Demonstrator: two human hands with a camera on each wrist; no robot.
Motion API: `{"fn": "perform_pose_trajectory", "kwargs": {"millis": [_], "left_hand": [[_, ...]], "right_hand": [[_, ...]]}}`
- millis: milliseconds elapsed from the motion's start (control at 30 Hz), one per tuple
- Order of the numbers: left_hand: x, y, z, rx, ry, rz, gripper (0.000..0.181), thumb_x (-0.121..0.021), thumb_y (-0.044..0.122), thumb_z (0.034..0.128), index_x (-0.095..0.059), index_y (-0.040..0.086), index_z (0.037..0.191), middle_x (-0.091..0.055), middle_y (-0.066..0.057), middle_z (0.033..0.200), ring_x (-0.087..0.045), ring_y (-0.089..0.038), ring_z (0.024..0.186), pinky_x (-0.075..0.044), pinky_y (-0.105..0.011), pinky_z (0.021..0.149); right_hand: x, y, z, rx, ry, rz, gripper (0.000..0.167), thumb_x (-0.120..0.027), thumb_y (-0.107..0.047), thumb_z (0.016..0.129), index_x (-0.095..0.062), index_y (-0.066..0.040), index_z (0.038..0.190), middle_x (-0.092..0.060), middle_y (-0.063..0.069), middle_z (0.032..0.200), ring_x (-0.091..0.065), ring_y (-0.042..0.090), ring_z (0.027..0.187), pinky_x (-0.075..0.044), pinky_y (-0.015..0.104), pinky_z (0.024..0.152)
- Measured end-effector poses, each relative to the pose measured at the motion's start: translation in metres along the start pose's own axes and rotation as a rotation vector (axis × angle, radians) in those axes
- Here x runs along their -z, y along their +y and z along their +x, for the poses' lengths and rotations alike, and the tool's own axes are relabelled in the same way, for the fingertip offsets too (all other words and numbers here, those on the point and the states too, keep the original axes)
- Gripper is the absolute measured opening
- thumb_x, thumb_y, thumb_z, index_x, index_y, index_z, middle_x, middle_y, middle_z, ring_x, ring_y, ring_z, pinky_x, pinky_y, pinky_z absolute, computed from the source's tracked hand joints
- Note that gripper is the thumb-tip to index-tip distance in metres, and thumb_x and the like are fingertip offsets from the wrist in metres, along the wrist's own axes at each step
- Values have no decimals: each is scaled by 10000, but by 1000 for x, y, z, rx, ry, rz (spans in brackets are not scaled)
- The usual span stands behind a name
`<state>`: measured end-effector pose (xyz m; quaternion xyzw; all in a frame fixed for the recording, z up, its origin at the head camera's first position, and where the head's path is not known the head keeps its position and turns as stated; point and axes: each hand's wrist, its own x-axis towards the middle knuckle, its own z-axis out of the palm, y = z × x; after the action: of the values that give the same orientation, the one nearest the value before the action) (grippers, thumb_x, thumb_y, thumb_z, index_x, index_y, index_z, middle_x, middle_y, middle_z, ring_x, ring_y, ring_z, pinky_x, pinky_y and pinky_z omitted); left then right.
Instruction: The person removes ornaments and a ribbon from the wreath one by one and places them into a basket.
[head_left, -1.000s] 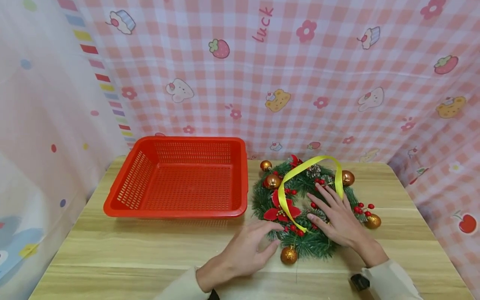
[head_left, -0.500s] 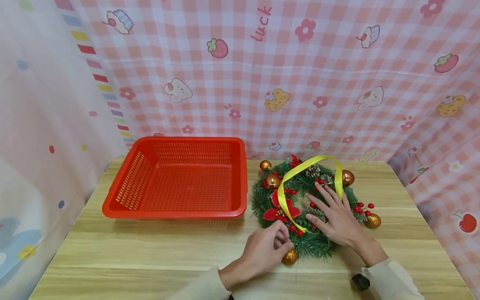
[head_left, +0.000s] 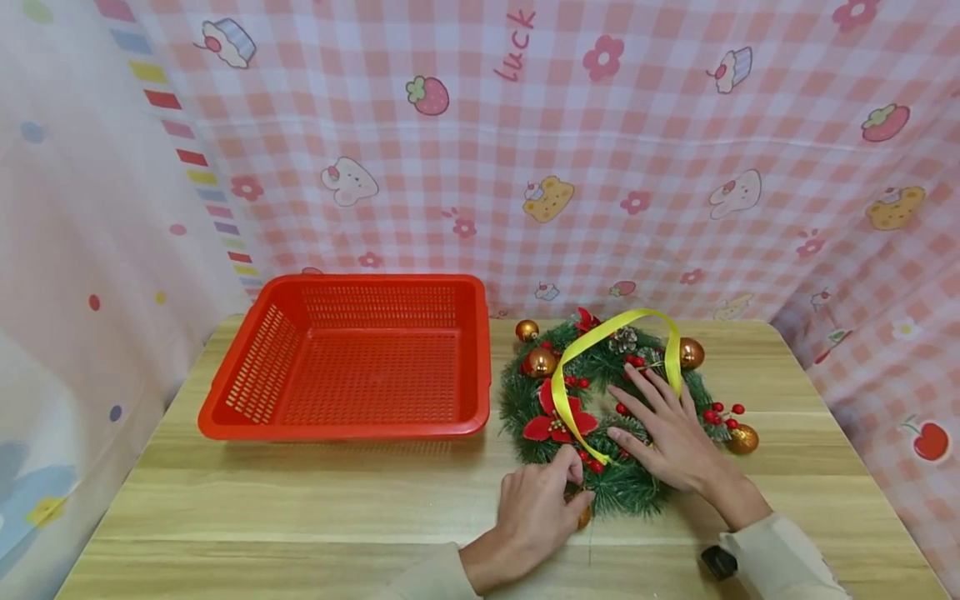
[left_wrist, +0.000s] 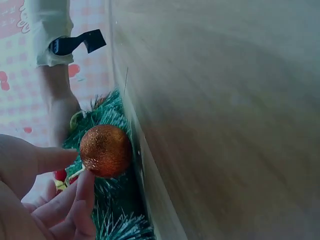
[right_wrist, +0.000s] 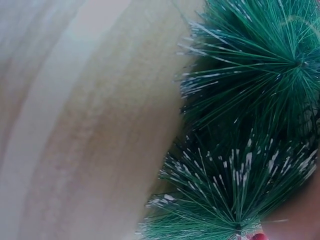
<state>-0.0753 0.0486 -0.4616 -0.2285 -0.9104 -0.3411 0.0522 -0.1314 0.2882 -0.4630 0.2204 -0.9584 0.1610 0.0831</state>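
A pink-checked cloth (head_left: 480, 142) is hanging right in front of me, showing off printed strawberries (head_left: 431, 96) and cupcakes (head_left: 232, 43). A pale, spotted cloth (head_left: 67, 225) is draping down at the left, and the wood-grain desk (head_left: 315, 508) is catching soft light.

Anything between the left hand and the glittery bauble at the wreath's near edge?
Nothing visible. The left hand has its thumb right beside the bauble; in the left wrist view the wreath lies behind it, not between. Contact isn't clear.
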Motion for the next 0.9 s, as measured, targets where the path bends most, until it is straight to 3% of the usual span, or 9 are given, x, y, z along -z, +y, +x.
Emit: {"fn": "perform_pose_trajectory", "kwargs": {"millis": [100, 367, 633, 900], "left_hand": [[-2, 1, 1, -21, 23, 40, 289, -819, 282, 815, -536, 243, 855, -457, 177, 529, -449, -1, 491, -295, -199, 485], [-2, 1, 2, -15, 90, 0, 270, -817, 212, 792, -556, 267, 830, -570, 172, 598, -480, 13, 525, -313, -195, 498], [0, 2, 2, 42, 88, -143, 248, -804, 200, 809, -566, 268, 827, -604, 180, 691, -491, 95, 619, -374, -187, 583], [1, 4, 3, 170, -6, -380, 223, -781, 191, 845, -561, 223, 839, -685, 183, 754, -456, 68, 525, -359, -187, 547]], "right_hand": [[0, 0, 0, -1, 4, -3, 580, -586, -432, 966, -486, -153, 1465, -262, 155, 1606, -203, 464, 1444, -61, 746, 1087], [1, -1, 0, -13, -13, -2, 586, -573, -442, 972, -478, -152, 1473, -252, 144, 1614, -202, 463, 1447, -69, 753, 1080], [1, -2, 1, -11, -12, -7, 589, -583, -441, 966, -487, -145, 1466, -262, 146, 1609, -202, 460, 1448, -70, 752, 1080], [1, -2, 0, -14, -20, -5, 585, -570, -449, 971, -491, -140, 1461, -260, 147, 1610, -198, 463, 1448, -66, 750, 1082]]}}
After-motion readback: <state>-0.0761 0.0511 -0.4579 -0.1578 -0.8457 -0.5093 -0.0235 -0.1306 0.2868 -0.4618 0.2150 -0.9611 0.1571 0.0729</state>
